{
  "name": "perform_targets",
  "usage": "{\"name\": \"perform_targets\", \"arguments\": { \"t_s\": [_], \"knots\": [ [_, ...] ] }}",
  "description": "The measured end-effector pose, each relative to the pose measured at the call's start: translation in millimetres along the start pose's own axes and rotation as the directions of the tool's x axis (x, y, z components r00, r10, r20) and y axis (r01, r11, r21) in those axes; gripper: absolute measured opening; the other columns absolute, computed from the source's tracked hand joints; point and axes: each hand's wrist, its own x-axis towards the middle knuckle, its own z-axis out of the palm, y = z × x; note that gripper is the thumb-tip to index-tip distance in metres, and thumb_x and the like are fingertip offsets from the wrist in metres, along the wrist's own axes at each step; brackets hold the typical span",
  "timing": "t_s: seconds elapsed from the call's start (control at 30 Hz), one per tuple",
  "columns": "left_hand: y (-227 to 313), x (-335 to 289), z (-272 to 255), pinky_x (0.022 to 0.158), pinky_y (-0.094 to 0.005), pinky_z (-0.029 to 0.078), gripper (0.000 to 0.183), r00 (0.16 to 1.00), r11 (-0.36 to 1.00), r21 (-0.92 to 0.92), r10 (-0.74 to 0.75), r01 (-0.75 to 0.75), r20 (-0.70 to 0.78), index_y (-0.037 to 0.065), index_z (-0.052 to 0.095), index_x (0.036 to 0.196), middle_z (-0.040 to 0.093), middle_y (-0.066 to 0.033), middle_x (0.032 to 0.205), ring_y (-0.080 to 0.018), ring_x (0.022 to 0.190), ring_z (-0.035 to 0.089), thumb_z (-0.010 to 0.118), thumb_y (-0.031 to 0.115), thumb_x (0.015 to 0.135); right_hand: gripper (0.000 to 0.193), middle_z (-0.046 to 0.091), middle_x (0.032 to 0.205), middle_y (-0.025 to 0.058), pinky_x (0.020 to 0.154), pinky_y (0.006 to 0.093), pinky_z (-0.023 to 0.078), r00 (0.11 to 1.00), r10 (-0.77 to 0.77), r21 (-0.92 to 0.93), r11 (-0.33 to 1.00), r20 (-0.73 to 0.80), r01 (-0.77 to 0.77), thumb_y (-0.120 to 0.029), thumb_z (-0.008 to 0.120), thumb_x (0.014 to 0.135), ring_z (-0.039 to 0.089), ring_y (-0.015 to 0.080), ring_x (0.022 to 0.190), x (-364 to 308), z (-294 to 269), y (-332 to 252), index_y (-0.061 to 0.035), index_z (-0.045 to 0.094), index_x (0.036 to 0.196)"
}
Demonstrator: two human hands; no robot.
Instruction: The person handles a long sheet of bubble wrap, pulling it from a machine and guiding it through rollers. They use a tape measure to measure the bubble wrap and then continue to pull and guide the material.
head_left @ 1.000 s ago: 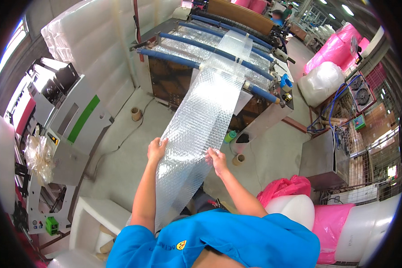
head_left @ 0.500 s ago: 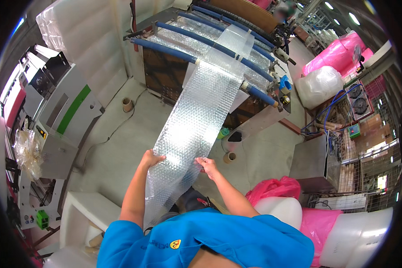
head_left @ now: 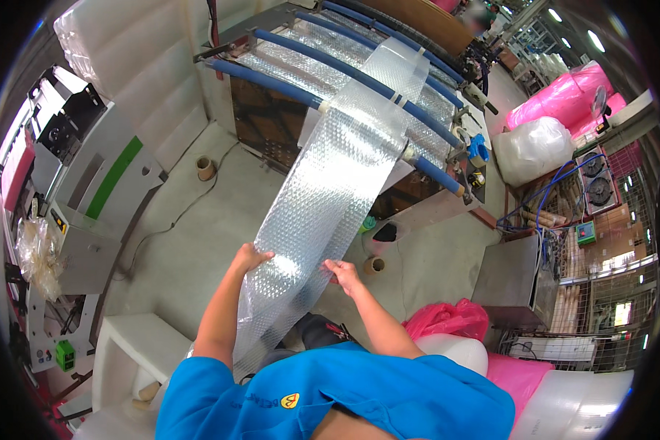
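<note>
A long strip of clear bubble wrap [head_left: 330,176] runs from the roller machine [head_left: 286,92] down to my body. My left hand [head_left: 251,260] grips its left edge, the thumb lying over the top face and the fingers hidden beneath. On the opposite edge, my right hand [head_left: 341,273] pinches the film between thumb and fingers. Between my hands the wrap is stretched and shiny. Below them its end hangs loosely in front of my legs. At the far end the strip passes across the machine's blue rollers [head_left: 359,75].
A grey machine with a green stripe [head_left: 117,176] stands at the left. Cardboard tubes [head_left: 206,168] stand on the floor. Pink film [head_left: 447,320] and white foam rolls [head_left: 455,350] lie close to my right. A metal cabinet [head_left: 511,282] stands farther right.
My view has shifted slightly, so the surroundings sit a little differently in it. Both hands keep hold of the bubble wrap at nearly the same places.
</note>
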Motion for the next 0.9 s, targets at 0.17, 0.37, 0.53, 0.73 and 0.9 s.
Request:
{"name": "perform_targets", "arguments": {
  "t_s": [0.17,0.37,0.53,0.73,0.9],
  "knots": [
    [44,41,7,0.078,-0.0342,0.042,0.059,0.998,0.998,-0.027,0.06,-0.06,-0.021,-0.001,0.054,0.099,0.057,-0.0176,0.094,-0.0277,0.09,0.055,0.069,0.042,0.06,0.027,0.058,0.085,-0.0009,0.065,0.0248,0.042,0.996,-0.061,0.119,0.99,-0.065,0.069,-0.032,0.056,0.078,0.053,0.0099,0.078,32,-31,-32,-0.008,0.057,0.09],
    [92,77,-5,0.08,-0.0351,0.04,0.059,0.987,0.99,-0.075,0.11,-0.119,-0.116,0.001,0.053,0.1,0.057,-0.0169,0.095,-0.0274,0.092,0.054,0.067,0.043,0.06,0.024,0.058,0.083,0.0002,0.064,0.026,0.043,0.955,-0.246,0.118,0.956,-0.164,0.267,-0.03,0.054,0.08,0.053,0.0104,0.075,58,-48,-85,-0.0083,0.055,0.089],
    [138,59,-36,0.075,-0.0311,0.043,0.058,0.9,0.887,-0.186,0.385,-0.422,-0.204,-0.003,0.049,0.099,0.058,-0.0158,0.089,-0.0219,0.085,0.056,0.073,0.03,0.059,0.023,0.057,0.074,0.0056,0.051,0.0258,0.045,0.721,-0.496,-0.024,0.831,-0.483,0.555,-0.028,0.047,0.084,0.055,0.0125,0.06,78,-30,-74,-0.0058,0.047,0.088],
    [77,28,-14,0.072,-0.0302,0.046,0.048,0.948,0.766,-0.588,0.318,-0.259,-0.003,-0.003,0.051,0.098,0.059,-0.0094,0.09,-0.0148,0.081,0.055,0.074,0.016,0.06,0.028,0.058,0.073,0.0063,0.053,0.0244,0.043,0.801,-0.395,0.087,0.873,-0.45,0.48,-0.028,0.055,0.079,0.056,0.0122,0.062,8,36,-7,-0.0008,0.051,0.082],
    [59,7,-14,0.067,-0.0302,0.046,0.051,0.967,0.856,-0.456,0.254,-0.243,-0.038,-0.004,0.052,0.098,0.059,-0.0087,0.086,-0.016,0.077,0.056,0.069,0.031,0.065,0.023,0.059,0.074,0.0058,0.052,0.0235,0.043,0.966,-0.225,-0.014,0.974,-0.125,0.225,-0.025,0.055,0.079,0.055,0.0115,0.063,-19,46,44,-0.0025,0.052,0.082]
  ]
}}
